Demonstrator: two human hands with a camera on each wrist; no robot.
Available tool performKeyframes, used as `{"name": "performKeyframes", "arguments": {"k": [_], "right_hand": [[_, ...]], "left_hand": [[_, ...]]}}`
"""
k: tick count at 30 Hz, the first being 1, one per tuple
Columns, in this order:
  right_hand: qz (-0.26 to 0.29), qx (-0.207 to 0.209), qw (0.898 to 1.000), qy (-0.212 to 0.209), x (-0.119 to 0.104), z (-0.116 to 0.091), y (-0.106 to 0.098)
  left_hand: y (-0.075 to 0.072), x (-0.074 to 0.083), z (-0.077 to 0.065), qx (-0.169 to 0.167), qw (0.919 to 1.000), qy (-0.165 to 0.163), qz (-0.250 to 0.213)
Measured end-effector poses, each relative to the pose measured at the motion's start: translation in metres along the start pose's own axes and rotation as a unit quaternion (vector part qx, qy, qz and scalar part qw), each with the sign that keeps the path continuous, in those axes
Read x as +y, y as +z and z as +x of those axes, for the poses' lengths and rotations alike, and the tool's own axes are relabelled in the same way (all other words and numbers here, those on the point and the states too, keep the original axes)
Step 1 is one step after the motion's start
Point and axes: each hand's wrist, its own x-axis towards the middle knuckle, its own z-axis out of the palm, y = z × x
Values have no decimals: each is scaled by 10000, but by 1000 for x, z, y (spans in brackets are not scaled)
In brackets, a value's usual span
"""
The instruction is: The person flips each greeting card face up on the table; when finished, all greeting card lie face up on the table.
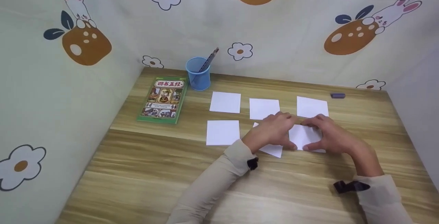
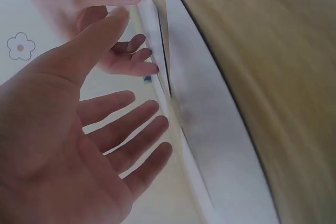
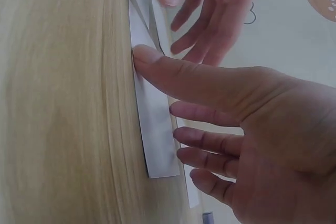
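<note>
A square white paper (image 1: 297,134) lies on the table between both hands. My right hand (image 1: 331,134) holds it across its width, thumb at the near edge and fingertips at the far edge; in the right wrist view the thumb (image 3: 149,56) touches the near edge of the paper (image 3: 157,129). Just left of it, my left hand (image 1: 274,129) hovers with its fingers loosely spread and nothing gripped. Beneath the left hand lies another white paper (image 1: 272,150), set askew and partly hidden. In the left wrist view that hand's palm (image 2: 58,166) faces the papers.
More white papers lie around: two at the back left (image 1: 225,102) and back middle (image 1: 264,108), one at back right (image 1: 312,106), one at front left (image 1: 223,133). A green book (image 1: 163,100), a blue pen cup (image 1: 199,76) and a small dark stick (image 1: 338,95) stand farther off.
</note>
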Motion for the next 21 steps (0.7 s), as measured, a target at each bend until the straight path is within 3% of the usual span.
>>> {"name": "performKeyframes", "arguments": {"k": [4, 14, 18, 21], "right_hand": [[-22, 38, 10000, -87, 1, 0, 1], [37, 205, 9998, -55, -2, 1, 4], [267, 476, 9983, -181, -3, 7, 4], [425, 649, 9967, -218, -2, 10, 4]], "left_hand": [[6, 2, 2, -66, 9999, -85, -119], [9, -2, 1, 138, 9980, -8, -610], [8, -6, 1, 403, 9908, 159, -1281], [4, -9, 1, 805, 9796, 423, -1793]]}}
